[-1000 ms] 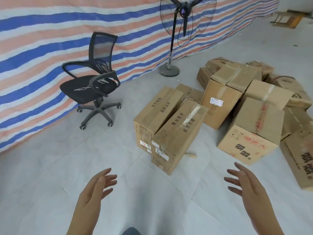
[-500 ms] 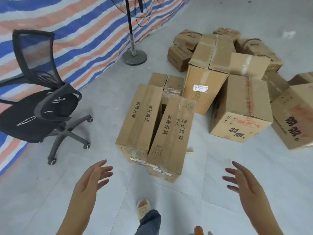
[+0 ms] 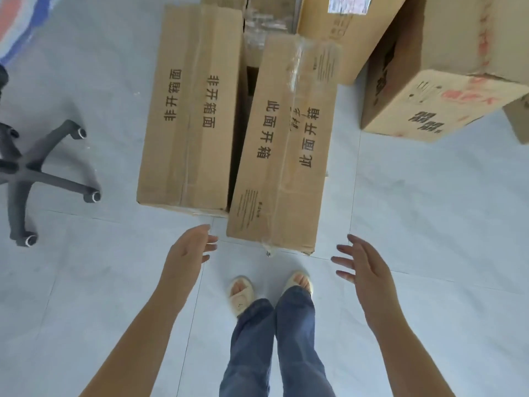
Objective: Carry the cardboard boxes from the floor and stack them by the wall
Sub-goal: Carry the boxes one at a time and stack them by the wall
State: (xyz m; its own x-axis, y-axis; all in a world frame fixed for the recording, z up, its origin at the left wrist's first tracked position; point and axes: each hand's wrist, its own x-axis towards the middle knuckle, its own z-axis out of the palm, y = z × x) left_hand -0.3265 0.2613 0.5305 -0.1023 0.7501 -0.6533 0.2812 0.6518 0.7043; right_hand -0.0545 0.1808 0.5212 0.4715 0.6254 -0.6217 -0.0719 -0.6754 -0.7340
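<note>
Both hands are empty, fingers spread wide: the left hand and right hand flank the near end of a long cardboard box on the floor. Just beyond the left fingers lies a second long box; two larger boxes sit farther right.

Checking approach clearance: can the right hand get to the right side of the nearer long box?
Probably yes. The right hand hangs open just off the near right corner of the nearer long box, with only bare floor along that side.
</note>
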